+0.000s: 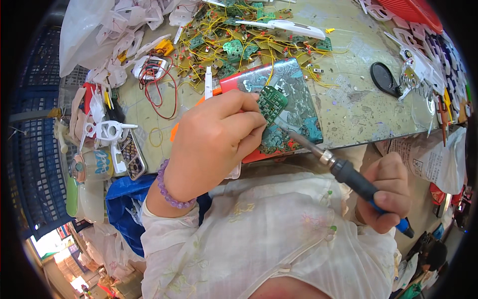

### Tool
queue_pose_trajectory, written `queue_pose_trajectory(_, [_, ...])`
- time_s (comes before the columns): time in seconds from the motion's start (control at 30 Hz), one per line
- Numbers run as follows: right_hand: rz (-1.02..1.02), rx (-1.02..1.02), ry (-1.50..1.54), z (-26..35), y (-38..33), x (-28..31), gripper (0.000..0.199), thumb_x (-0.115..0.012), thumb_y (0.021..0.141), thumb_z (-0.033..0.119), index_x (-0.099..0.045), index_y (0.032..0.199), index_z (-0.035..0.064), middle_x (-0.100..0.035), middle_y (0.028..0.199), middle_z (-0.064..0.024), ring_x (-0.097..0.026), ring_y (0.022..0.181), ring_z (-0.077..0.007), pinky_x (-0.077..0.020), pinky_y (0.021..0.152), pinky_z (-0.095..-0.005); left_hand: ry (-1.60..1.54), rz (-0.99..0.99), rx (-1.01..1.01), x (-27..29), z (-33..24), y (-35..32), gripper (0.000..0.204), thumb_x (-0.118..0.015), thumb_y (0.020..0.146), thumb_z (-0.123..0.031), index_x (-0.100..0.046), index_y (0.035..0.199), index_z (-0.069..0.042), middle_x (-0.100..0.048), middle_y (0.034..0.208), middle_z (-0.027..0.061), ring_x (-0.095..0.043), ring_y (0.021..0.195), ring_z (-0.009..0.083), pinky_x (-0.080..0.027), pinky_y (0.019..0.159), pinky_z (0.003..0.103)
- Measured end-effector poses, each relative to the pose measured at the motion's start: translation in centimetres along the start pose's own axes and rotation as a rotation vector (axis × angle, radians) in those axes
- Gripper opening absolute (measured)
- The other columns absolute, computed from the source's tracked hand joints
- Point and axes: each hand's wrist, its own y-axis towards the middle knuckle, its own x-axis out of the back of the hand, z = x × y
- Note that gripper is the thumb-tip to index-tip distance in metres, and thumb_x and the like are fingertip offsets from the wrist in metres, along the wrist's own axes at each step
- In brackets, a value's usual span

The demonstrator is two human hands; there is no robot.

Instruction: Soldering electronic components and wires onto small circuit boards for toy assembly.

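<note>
Circuit board (273, 104) in left grip (219, 130), soldering iron (350, 177) in right grip (387, 192)

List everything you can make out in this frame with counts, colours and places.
Table: one, grey-green, across the top
Panel: one, dark, red-edged, near table edge
Circuit board: one, green, above the panel
Soldering iron: one, black and blue, right of the circuit board
Loose boards: many, green and tan, yellow-wired, top centre
Wired box: one, white, red wires, upper left
Plastic parts: many, mostly white, both sides
Round part: one, black, upper right
Basket: one, red, upper right
Crates: count unclear, blue, far left
Bracelet: one, purple, left wrist
Left grip: one, bare, holding the circuit board
Right grip: one, bare, holding the soldering iron
</note>
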Motion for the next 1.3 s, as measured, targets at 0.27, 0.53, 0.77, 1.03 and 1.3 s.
queue_pose_trajectory(0.27, [0.12,-0.002,0.014,-0.6,-0.1,-0.4,0.035,-0.048,0.096,0.035,-0.057,0.086,0.002,-0.052,0.061,-0.0037,-0.043,0.05,-0.016,-0.0301,0.043,-0.0309,0.015,0.015,0.049,0.3,-0.7,0.4,0.008,-0.069,0.068,-0.002,-0.064,0.075,-0.003,-0.062,0.084,0.0066,-0.063,0.074,0.025,-0.051,0.064,0.034])
queue_pose_trajectory(0.53, [0.175,-0.022,0.031,-0.7,0.2,-0.4,0.036,-0.049,0.096,0.035,-0.057,0.088,0.0015,-0.053,0.063,-0.0042,-0.043,0.05,-0.0163,-0.0311,0.043,-0.031,-0.004,0.015,0.072,0.3,-0.8,0.4,0.008,-0.068,0.069,-0.001,-0.064,0.075,-0.002,-0.061,0.083,0.0071,-0.063,0.075,0.0252,-0.051,0.064,0.034])
queue_pose_trajectory(0.77, [0.176,-0.018,0.039,-0.8,0.2,-0.5,0.035,-0.049,0.096,0.035,-0.057,0.089,0.0017,-0.052,0.064,-0.0043,-0.043,0.049,-0.0162,-0.0314,0.043,-0.031,-0.002,0.016,0.079,0.3,-0.9,0.4,0.008,-0.068,0.069,-0.001,-0.063,0.075,-0.002,-0.061,0.083,0.0075,-0.064,0.077,0.025,-0.052,0.065,0.034])
queue_pose_trajectory(1.03, [0.169,-0.067,0.037,-0.7,0.4,-0.6,0.034,-0.048,0.097,0.034,-0.056,0.092,0.0013,-0.053,0.063,-0.0047,-0.042,0.048,-0.0165,-0.0318,0.043,-0.0313,0.0,0.016,0.062,0.3,-0.9,0.4,0.008,-0.068,0.068,0.0,-0.063,0.075,-0.002,-0.061,0.083,0.0078,-0.063,0.075,0.0255,-0.051,0.064,0.034])
queue_pose_trajectory(1.3, [0.169,-0.083,0.018,-0.8,0.4,-0.7,0.037,-0.042,0.098,0.036,-0.055,0.093,0.0021,-0.05,0.062,-0.0036,-0.038,0.048,-0.0151,-0.0282,0.044,-0.0313,-0.025,-0.011,0.061,0.1,-0.8,0.3,0.009,-0.068,0.068,0.001,-0.062,0.075,-0.001,-0.06,0.083,0.0078,-0.063,0.075,0.0253,-0.051,0.064,0.034])
